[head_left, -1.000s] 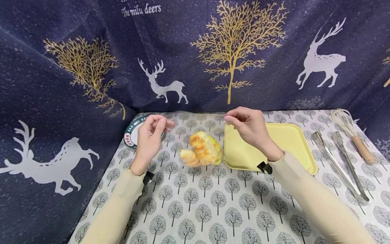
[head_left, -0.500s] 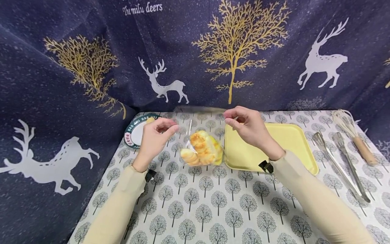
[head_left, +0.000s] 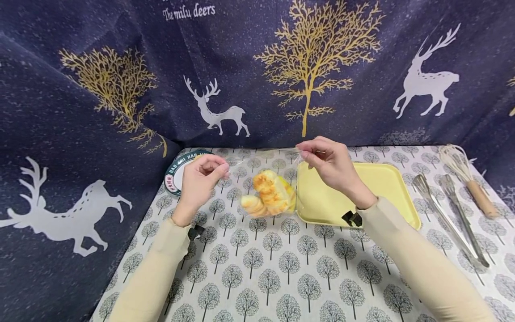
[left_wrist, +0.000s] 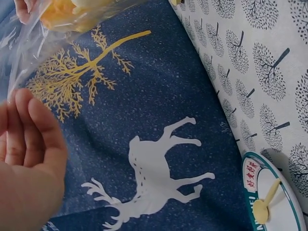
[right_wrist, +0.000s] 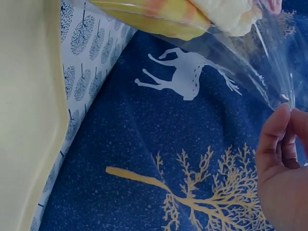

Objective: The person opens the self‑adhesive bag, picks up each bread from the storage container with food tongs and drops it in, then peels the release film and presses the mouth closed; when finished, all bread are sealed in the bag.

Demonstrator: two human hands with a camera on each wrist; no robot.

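A clear plastic bag (head_left: pixel 265 155) hangs above the table, its upper edge stretched between both hands. My left hand (head_left: pixel 201 179) pinches its left side; in the left wrist view thumb and fingertips meet on the film (left_wrist: pixel 14 82). With thumb and fingers, my right hand (head_left: pixel 327 163) grips the right top corner, and the film gathers in creases there in the right wrist view. Low in the bag sit a large golden bread roll (head_left: pixel 270 192), a smaller striped roll (head_left: pixel 253 205) and a yellow striped piece (right_wrist: pixel 168 19) partly behind the large roll.
A yellow tray (head_left: pixel 370 188) lies under and beyond the right hand. Behind the left hand is a green-rimmed plate (head_left: pixel 170 174) with a small yellow spoon (left_wrist: pixel 264 204). Metal tongs (head_left: pixel 446 223) and a wooden-handled whisk (head_left: pixel 480 199) lie at right. A dark curtain (head_left: pixel 257 67) rises behind.
The bag's upper edge, raised above the hands half a second ago, now runs lower between them. The left fingertips have closed together, and the bread has shifted slightly right.
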